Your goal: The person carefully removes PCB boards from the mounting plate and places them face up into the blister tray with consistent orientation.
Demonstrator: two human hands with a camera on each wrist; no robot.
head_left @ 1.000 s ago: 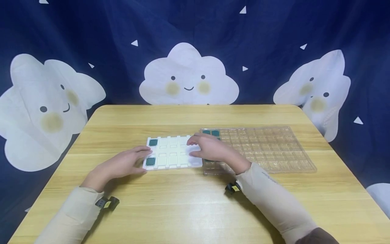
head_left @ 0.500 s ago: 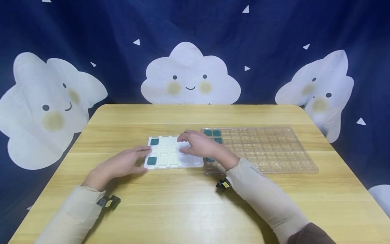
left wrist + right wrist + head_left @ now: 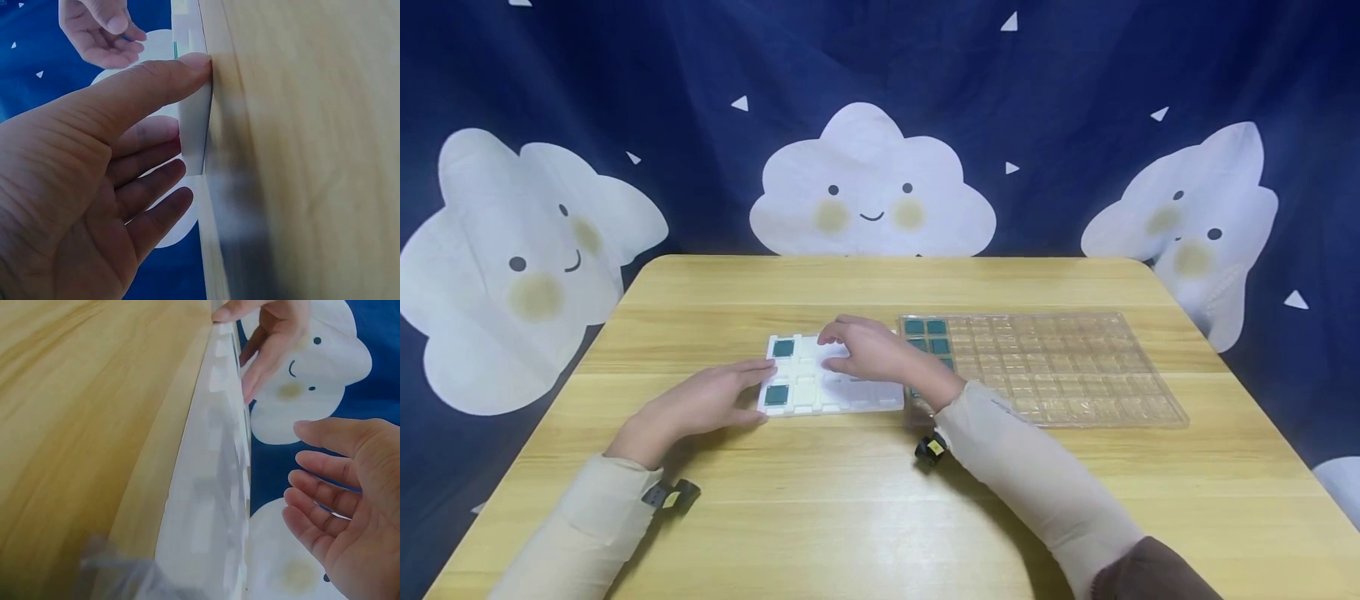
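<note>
A white compartment tray [image 3: 808, 404] lies flat on the table, with a dark green square chip [image 3: 783, 348] at its far left and a second green square chip [image 3: 777, 395] at its near left. My left hand [image 3: 707, 406] holds the tray's left end, thumb at the near corner and fingers at the side. Above the tray's middle hovers my right hand [image 3: 876, 350], tilted downward. In the right wrist view its fingers [image 3: 322, 494] are loosely bent, thumb apart, with nothing between them. It hides part of the tray's right half from the head view.
A clear plastic tray [image 3: 1060, 367] with many pockets lies at the right, against the white tray. Several green chips [image 3: 938, 346] fill its left columns, partly behind my right wrist. The wooden table [image 3: 820, 517] ends before a blue cloud-patterned curtain [image 3: 700, 167].
My right hand has moved left, away from the clear tray and further over the white tray, uncovering more green chips. The left hand and the white tray stay in place.
</note>
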